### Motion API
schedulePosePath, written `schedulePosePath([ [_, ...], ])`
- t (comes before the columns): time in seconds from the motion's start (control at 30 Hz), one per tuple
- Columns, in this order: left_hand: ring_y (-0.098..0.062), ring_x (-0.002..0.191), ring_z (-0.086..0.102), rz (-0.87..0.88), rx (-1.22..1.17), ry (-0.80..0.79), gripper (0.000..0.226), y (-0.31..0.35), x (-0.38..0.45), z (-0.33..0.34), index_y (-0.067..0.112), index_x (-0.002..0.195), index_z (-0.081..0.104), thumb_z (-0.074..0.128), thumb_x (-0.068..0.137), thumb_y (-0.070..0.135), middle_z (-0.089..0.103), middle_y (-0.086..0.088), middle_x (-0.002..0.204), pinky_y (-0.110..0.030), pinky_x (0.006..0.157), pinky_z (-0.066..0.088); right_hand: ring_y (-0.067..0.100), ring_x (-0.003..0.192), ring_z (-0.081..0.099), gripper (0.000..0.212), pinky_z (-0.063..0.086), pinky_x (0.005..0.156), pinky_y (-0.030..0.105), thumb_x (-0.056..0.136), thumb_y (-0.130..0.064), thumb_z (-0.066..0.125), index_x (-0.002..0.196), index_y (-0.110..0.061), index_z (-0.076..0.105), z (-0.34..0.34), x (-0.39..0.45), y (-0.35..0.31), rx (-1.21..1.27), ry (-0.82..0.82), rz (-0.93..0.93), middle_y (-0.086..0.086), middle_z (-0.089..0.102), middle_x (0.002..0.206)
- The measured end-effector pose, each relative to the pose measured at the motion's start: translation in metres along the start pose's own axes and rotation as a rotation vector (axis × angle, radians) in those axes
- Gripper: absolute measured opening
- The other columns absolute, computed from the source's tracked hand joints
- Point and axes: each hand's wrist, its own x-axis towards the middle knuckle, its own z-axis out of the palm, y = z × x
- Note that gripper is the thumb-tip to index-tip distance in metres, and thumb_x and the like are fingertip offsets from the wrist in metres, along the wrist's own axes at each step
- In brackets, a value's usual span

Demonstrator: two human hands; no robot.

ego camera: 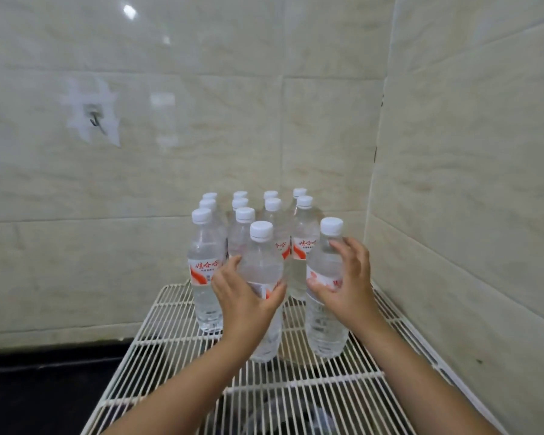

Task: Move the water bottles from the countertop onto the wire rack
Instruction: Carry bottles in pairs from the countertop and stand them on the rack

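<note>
Left grip (244, 296) curled round front-centre bottle (263, 290) | right grip (347, 277) curled round front-right bottle (325, 309) | both bottles upright on wire rack (176, 340) — just before the other bottles (242, 227) clustered behind.

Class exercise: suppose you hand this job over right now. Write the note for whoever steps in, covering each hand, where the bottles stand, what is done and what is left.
Left hand: grips the front middle bottle, which stands on the wire rack.
Right hand: curled round the front right bottle, also on the rack.
The other bottles stand upright in rows behind them, toward the tiled wall.
Done: every bottle in view is on the rack.
Left: let go of these two; check the countertop, which is mostly out of view, for more.
</note>
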Motion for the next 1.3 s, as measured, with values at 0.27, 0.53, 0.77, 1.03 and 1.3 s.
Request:
schedulePosePath([
  [0.27, -0.025, 0.122, 0.041, 0.234, 0.021, -0.073, 0.061, 0.032, 0.04, -0.056, 0.005, 0.13, 0.043, 0.04, 0.079, 0.04, 0.041, -0.01, 0.123, -0.041, 0.107, 0.037, 0.015, 0.106, 0.047, 0.047, 0.04, 0.097, 0.035, 0.073, -0.035, 0.054, 0.11, -0.007, 0.062, -0.052, 0.027, -0.032, 0.011, 0.111, 0.063, -0.008, 0.052, 0.102],
  [0.53, -0.017, 0.129, 0.043, 0.423, 0.28, -0.581, 0.039, 0.055, 0.07, -0.071, 0.012, 0.136, 0.043, 0.042, 0.097, 0.014, 0.045, -0.004, 0.143, -0.022, 0.101, 0.031, 0.026, 0.12, 0.05, 0.043, 0.037, 0.101, 0.03, 0.09, -0.002, 0.046, 0.131, -0.013, 0.049, -0.063, 0.069, -0.07, -0.45, -0.497, 0.067, 0.008, 0.054, 0.134],
  [0.77, -0.021, 0.115, 0.054, 0.505, 0.402, -0.544, 0.042, 0.053, 0.076, -0.071, 0.012, 0.134, 0.046, 0.051, 0.092, 0.01, 0.055, -0.007, 0.133, -0.027, 0.097, 0.039, 0.022, 0.12, 0.051, 0.04, 0.038, 0.101, 0.03, 0.092, -0.007, 0.048, 0.131, -0.014, 0.049, -0.065, 0.068, -0.072, -0.534, -0.5, 0.072, 0.006, 0.051, 0.138],
  [1.03, -0.022, 0.113, 0.055, 0.466, 0.427, -0.468, 0.043, 0.059, 0.071, -0.071, 0.016, 0.128, 0.052, 0.06, 0.087, 0.028, 0.057, -0.006, 0.13, -0.032, 0.097, 0.042, 0.023, 0.119, 0.052, 0.038, 0.039, 0.095, 0.028, 0.091, -0.02, 0.052, 0.129, -0.013, 0.051, -0.057, 0.064, -0.08, -0.587, -0.431, 0.086, 0.008, 0.054, 0.134],
  [1.3, -0.023, 0.111, 0.057, 0.465, 0.456, -0.439, 0.04, 0.065, 0.068, -0.07, 0.016, 0.128, 0.053, 0.058, 0.089, 0.019, 0.058, -0.007, 0.129, -0.031, 0.093, 0.043, 0.027, 0.093, 0.057, 0.029, 0.04, 0.067, 0.027, 0.089, -0.03, 0.054, 0.102, -0.006, 0.063, -0.059, 0.073, -0.09, -0.826, -0.481, 0.066, 0.011, 0.065, 0.1],
])
